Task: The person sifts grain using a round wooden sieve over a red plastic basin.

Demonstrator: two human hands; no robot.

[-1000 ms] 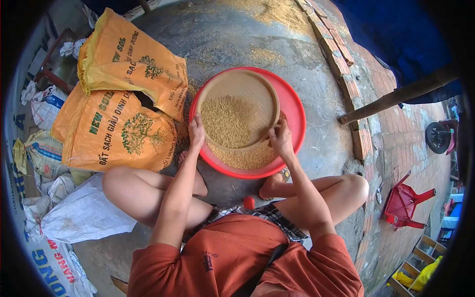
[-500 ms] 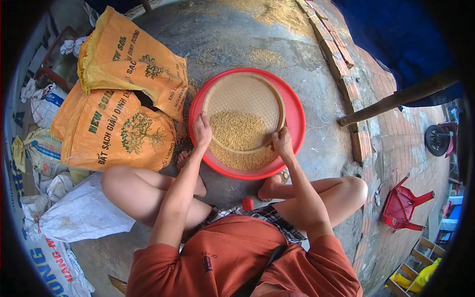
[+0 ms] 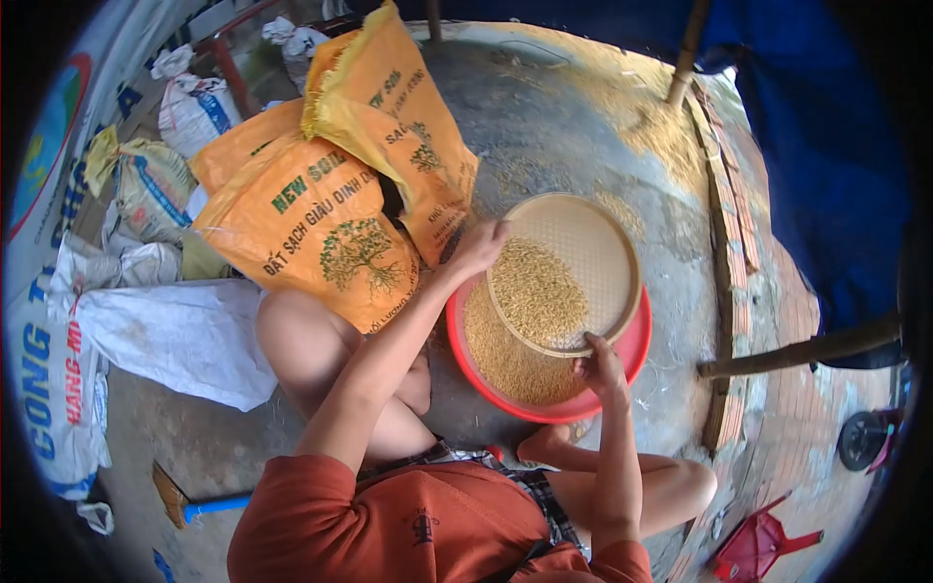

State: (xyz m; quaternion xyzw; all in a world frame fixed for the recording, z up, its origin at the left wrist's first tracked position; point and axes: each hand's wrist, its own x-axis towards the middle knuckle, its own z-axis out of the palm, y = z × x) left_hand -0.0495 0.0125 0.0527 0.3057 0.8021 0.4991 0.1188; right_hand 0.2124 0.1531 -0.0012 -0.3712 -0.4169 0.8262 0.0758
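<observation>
Both of my hands hold a round woven sieve (image 3: 607, 257) by its rim, with a heap of golden grain (image 3: 537, 291) on its lower left part. My left hand (image 3: 481, 245) grips the rim at the upper left. At the bottom rim is my right hand (image 3: 603, 366), its thumb on top and its fingers curled beneath. Under the sieve a red basin (image 3: 637, 340) rests on the floor, holding finer grain (image 3: 520, 364). The sieve is tilted and reaches past the basin's far edge.
Orange sacks (image 3: 316, 233) lie left of the basin, with white sacks (image 3: 180, 335) beyond. Grain is scattered on the floor (image 3: 573, 126) ahead. Bricks (image 3: 729, 282) edge the floor at right, near a wooden pole (image 3: 807, 355) and a red stool (image 3: 758, 544).
The sieve has risen from the basin and moved away from my body, still in both hands. The camera view has turned, shifting the surroundings.
</observation>
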